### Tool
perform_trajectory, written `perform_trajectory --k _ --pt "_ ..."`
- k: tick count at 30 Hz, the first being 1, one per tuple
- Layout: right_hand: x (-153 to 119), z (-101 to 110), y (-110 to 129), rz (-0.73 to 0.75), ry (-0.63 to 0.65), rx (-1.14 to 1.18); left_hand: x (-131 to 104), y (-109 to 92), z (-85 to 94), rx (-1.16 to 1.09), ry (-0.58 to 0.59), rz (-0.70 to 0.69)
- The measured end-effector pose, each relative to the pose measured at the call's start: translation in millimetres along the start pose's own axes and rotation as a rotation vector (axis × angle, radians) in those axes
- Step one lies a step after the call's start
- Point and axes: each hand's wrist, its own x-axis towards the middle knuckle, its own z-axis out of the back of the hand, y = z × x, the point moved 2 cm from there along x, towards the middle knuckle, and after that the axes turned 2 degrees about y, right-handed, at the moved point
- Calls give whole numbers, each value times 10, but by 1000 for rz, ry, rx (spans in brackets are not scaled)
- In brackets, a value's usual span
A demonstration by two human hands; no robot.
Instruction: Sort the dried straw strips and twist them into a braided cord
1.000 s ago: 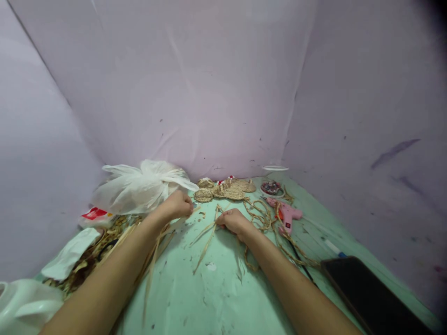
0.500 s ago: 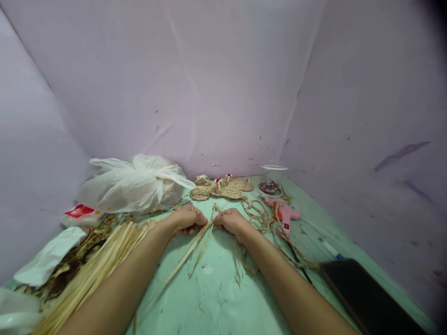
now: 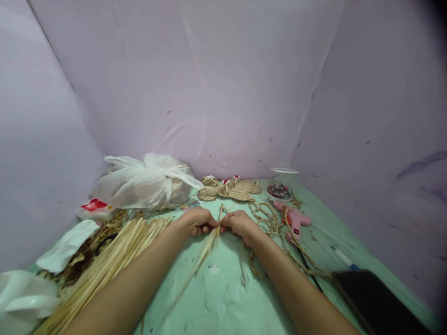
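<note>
Pale fibre strands (image 3: 206, 247) trail toward me over the green table from between my hands. My left hand (image 3: 201, 220) pinches them from the left, fingers curled. Almost touching it, my right hand (image 3: 239, 224) pinches the same strands from the right. A short twisted end stands up just beyond the fingertips. A braided cord (image 3: 264, 217) lies in loops beside my right hand. Under and beside my left forearm rests a thick bundle of straw-coloured fibre (image 3: 115, 251).
Woven coiled pieces (image 3: 234, 190) lie at the back. A white plastic bag (image 3: 150, 184) sits back left, near a white cloth (image 3: 68, 246). To the right are a pink glue gun (image 3: 295, 220), a small round dish (image 3: 278, 191) and a dark phone (image 3: 377, 300). A white mug-like object (image 3: 26, 300) stands front left.
The view has turned slightly left. My hands have drawn closer together, and the two separate trailing strands now lie together.
</note>
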Motion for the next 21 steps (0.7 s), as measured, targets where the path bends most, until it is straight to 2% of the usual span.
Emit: perform_trajectory --k 6,10,13,17,19,21 --pt "-2 13 1 -59 6 53 -39 -2 -75 21 -135 -70" --pt "-34 39 38 -89 37 102 -64 23 -99 -40 -164 -216" --pt "-44 54 54 -112 77 130 -77 24 -156 -139 -72 -277" --pt "-24 61 37 -110 116 148 -74 16 -222 -261 120 -260" --pt "-6 59 14 -102 125 141 -66 21 -224 -276 145 -248" --pt "12 57 -12 -82 122 131 -60 31 -209 -260 121 -245"
